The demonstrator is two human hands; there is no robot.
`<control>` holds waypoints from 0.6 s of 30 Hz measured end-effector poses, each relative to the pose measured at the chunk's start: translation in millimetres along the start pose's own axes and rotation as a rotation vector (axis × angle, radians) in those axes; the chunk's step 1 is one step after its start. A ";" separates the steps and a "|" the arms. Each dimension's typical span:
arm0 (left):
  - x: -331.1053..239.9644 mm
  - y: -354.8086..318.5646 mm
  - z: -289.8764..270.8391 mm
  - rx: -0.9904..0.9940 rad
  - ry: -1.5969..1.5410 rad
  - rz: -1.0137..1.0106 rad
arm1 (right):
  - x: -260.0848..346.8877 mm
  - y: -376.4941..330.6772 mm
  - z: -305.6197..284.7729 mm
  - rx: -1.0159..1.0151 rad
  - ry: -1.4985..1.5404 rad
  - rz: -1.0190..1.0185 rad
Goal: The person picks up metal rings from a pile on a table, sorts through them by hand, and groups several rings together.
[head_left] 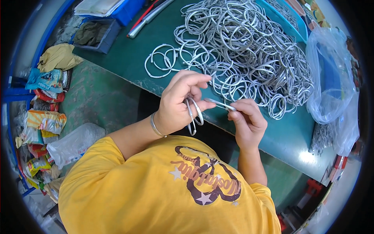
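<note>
Several silver metal rings (191, 124) hang from the curled fingers of my left hand (173, 103), just past the table's near edge. Between my two hands is another metal ring (219, 103), seen nearly edge-on. My right hand (249, 119) pinches its right end between thumb and fingers, while my left thumb tip touches its left end. My left index finger is raised above it. Beyond my hands lies a large tangled heap of similar silver rings (249, 46), with a few looser rings (161, 60) at its left side.
The heap spreads over a green table (128, 62). A blue tray (300, 29) stands behind it, and a clear plastic bag (329, 78) hangs at the right. At the far left of the table are a grey bin (107, 39) and rods (146, 19). Bags (46, 121) fill the left side.
</note>
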State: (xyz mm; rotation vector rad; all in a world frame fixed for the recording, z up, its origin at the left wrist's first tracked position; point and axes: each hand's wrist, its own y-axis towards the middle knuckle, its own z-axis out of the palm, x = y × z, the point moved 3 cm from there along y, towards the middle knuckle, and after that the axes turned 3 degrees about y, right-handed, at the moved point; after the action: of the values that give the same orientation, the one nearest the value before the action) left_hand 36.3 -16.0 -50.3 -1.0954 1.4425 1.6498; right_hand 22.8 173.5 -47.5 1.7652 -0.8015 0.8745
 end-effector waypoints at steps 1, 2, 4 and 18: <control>-1.4 1.5 -0.6 0.079 0.098 0.040 | -5.1 -4.8 -1.1 -0.039 0.207 0.097; -2.9 2.7 -1.1 0.159 0.196 0.080 | -10.0 -7.7 -1.1 -0.077 0.414 0.193; -4.5 4.6 -3.3 0.178 0.232 0.103 | -13.2 -8.2 -0.5 -0.055 0.510 0.183; -5.0 -2.0 -9.7 0.154 0.134 0.091 | 10.9 -0.6 3.5 -0.266 0.455 0.242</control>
State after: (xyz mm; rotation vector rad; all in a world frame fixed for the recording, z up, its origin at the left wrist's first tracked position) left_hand 41.7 -25.1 -47.0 -1.0842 1.6977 1.5220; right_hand 29.7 169.0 -39.6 1.1899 -0.7920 1.2139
